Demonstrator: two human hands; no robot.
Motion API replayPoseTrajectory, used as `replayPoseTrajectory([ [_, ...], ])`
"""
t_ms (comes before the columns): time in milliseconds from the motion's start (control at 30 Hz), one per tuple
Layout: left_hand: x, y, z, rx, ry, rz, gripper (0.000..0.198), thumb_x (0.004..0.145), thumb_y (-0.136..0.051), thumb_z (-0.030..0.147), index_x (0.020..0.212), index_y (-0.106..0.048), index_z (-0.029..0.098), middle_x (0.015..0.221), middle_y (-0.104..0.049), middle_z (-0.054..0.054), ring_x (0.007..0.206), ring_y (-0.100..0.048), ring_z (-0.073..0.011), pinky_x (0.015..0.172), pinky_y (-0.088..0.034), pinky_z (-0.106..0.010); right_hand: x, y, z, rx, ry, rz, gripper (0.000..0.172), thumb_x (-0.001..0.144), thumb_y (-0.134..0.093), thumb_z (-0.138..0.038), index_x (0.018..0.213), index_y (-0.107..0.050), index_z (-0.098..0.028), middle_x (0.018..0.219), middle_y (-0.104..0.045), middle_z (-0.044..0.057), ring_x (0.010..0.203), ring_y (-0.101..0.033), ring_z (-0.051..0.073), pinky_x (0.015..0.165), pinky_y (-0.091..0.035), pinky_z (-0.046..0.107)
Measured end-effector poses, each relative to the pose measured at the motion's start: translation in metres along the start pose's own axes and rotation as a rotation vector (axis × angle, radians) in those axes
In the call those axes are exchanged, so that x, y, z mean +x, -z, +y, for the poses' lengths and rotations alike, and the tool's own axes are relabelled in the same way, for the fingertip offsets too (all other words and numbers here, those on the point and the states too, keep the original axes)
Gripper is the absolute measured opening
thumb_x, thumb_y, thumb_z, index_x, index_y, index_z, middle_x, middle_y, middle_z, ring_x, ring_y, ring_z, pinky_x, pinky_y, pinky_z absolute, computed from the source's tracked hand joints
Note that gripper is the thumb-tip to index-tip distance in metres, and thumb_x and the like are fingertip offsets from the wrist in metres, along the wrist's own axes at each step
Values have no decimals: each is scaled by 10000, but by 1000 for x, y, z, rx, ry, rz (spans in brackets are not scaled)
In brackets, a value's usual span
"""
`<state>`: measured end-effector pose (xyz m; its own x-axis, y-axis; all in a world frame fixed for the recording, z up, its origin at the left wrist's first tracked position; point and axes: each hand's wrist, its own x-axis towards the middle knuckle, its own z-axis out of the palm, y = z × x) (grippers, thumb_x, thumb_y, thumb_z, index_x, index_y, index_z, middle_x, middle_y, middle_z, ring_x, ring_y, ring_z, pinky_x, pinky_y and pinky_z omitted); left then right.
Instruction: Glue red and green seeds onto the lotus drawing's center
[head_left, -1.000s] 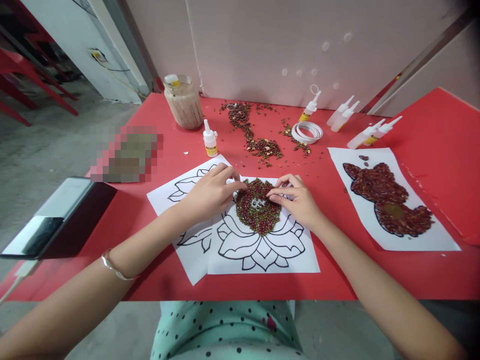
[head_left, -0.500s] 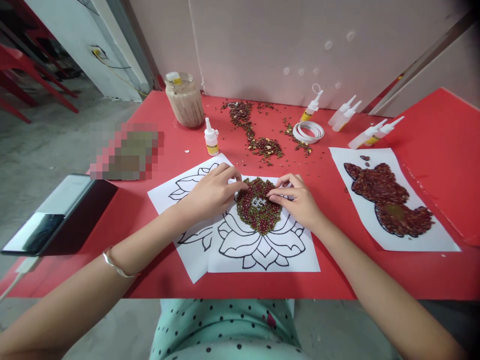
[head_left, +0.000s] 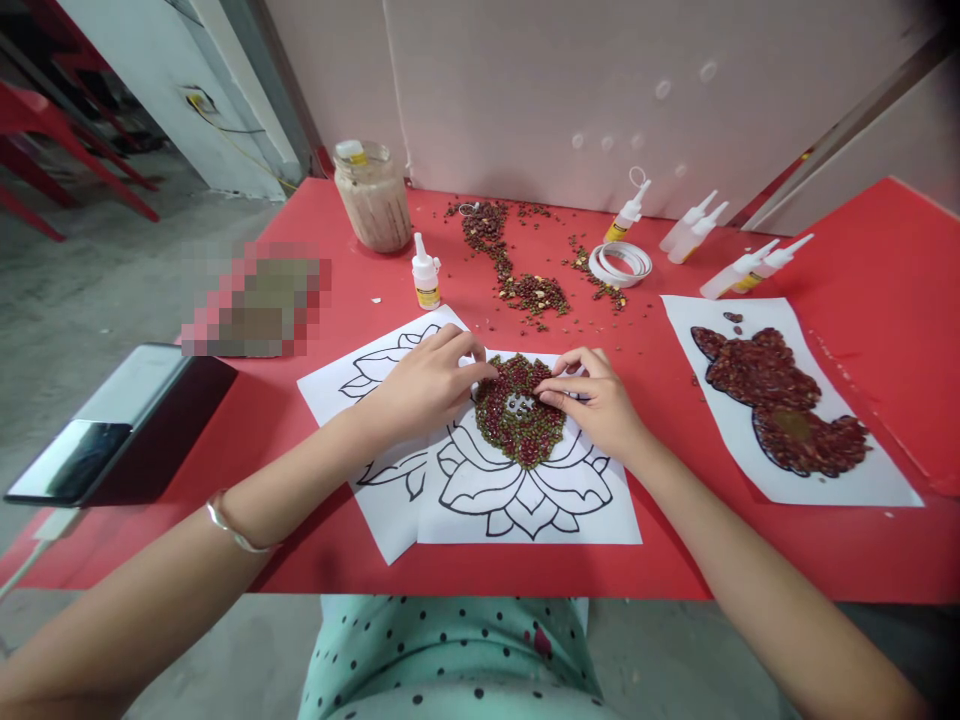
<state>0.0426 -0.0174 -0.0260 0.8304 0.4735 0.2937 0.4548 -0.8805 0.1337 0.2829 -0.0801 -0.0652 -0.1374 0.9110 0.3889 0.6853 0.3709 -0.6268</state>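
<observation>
A sheet of white paper [head_left: 529, 528] with a black flower outline lies in front of me. Dark red and green beans [head_left: 517, 440] cover its upper middle petals, around a small pale centre with a few beans in it. At the upper left edge of the beans rests my left hand [head_left: 446, 370], fingers curled and fingertips together. My right hand [head_left: 589, 395] is at their right edge, thumb and forefinger pinched close to the centre. Whatever is between the fingertips of either hand is too small to make out. Partly under the left forearm lies a second outlined sheet [head_left: 390, 535].
Loose beans [head_left: 534, 293] are scattered behind the paper, near a glue bottle [head_left: 426, 275], a glass jar [head_left: 373, 205] and a tape roll [head_left: 620, 265]. More glue bottles [head_left: 697, 235] stand at back right. A bean-covered picture [head_left: 780, 400] lies right, a phone [head_left: 112, 430] left.
The view has shifted very slightly. Both hands keep nearly the same place and pose over the beans.
</observation>
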Motion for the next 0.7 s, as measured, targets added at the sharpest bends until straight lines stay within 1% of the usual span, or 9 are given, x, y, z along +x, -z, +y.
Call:
replayPoseTrajectory([
  [500, 0, 1, 0, 4, -1, 8, 349, 791, -450, 30, 1036, -649, 178, 1014, -580, -91, 906, -457, -213, 783, -465, -350, 0, -1, 0, 8, 8, 18, 127, 810, -640, -247, 827, -740, -323, 900, -558, 30, 896, -497, 188, 829, -459, 421],
  [700, -1, 1, 0, 6, -1, 13, 352, 789, -451, 27, 1035, -647, 185, 1012, -578, -87, 910, -455, -211, 783, -464, -348, 1, 1, -2, 13, 8, 25, 123, 808, -641, -237, 837, -742, -300, 894, -557, 34, 885, -496, 185, 814, -464, 406],
])
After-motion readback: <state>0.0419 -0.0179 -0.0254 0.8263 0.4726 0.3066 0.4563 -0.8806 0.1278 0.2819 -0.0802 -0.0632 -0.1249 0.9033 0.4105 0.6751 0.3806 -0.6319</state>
